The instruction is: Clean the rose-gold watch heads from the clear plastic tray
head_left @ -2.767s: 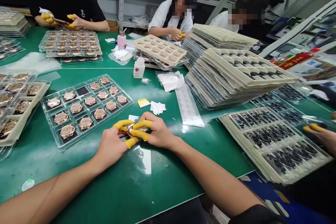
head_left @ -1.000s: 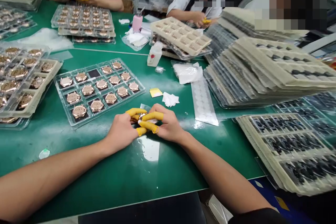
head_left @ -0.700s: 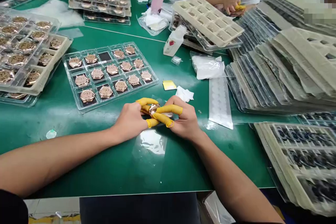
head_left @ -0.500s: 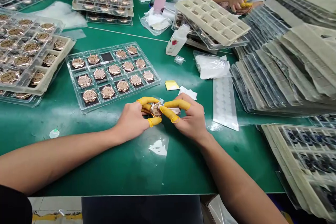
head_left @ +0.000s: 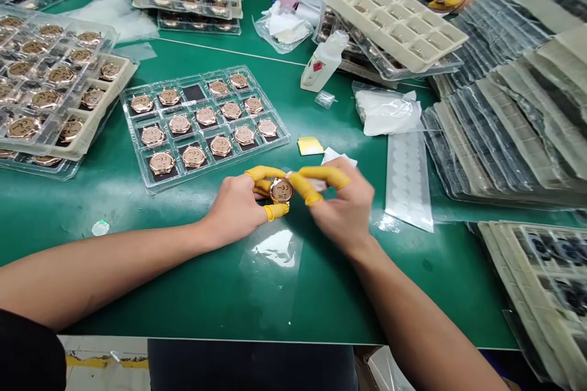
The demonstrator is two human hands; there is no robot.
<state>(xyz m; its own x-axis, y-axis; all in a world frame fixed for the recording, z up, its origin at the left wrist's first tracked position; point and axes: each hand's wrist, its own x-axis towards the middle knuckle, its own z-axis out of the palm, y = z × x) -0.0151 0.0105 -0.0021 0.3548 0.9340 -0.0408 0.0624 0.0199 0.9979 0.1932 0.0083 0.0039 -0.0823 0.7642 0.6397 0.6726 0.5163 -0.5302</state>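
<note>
Yellow finger cots (head_left: 263,172) on the left hand (head_left: 233,208) pinch a rose-gold watch case (head_left: 281,190) by its rim, its round back facing up. The right hand (head_left: 343,211) curls at 3 o'clock, too blurred to tell if it grips. A clear tray of cases (head_left: 257,150) lies at 10 o'clock, a white sticker sheet (head_left: 408,180) at 3 o'clock.

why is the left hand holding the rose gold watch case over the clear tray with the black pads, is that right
No: the left hand holds the rose gold watch case over the green mat, just in front of the clear tray with the black pads, not over it. The head view shows this.
</note>
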